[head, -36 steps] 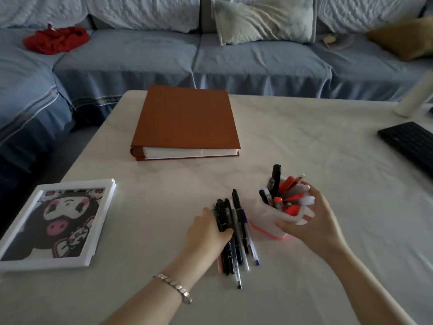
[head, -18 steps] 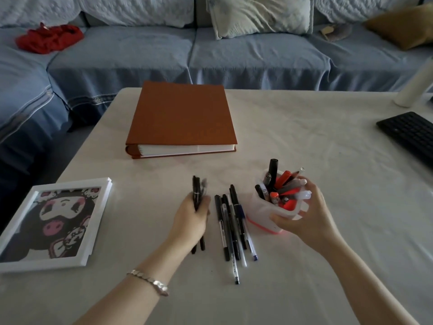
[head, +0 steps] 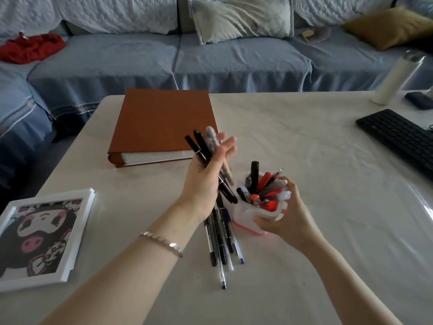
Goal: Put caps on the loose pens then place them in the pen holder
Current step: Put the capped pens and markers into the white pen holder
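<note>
Obs 1: Since half a second ago, left hand (head: 203,177) is up off the table (head: 304,141) and now sits above and just left of the pen holder (head: 244,214). It carries three pens (head: 202,146), two black and one grey.

Obs 2: Grip on those?

Obs 1: Pens lie slanted across the palm, upper ends pointing away from the person, lower ends near the holder's rim. The fingers (head: 228,146) are stretched out and motion-blurred. Thumb appears to pin the pens to the palm; exact contact not resolvable. Caps on these three: cannot tell.

Obs 2: Right hand (head: 288,221)?

Obs 1: Same place as before. Curled round the holder's near side, fingertips over the rim. Holder stands on the table, tilted slightly left, packed with black, red and grey pens.

Obs 2: Remaining stock?

Obs 1: Loose pens (head: 219,245) lie in a bunch on the table just left of the holder, partly under the left wrist, roughly parallel, ends toward the person.

Obs 2: Surroundings?

Obs 1: Brown album (head: 161,123) behind the left hand. Framed picture (head: 39,235) at the near left edge. Black keyboard (head: 398,139) far right. Bracelet (head: 164,241) on the left wrist.
</note>
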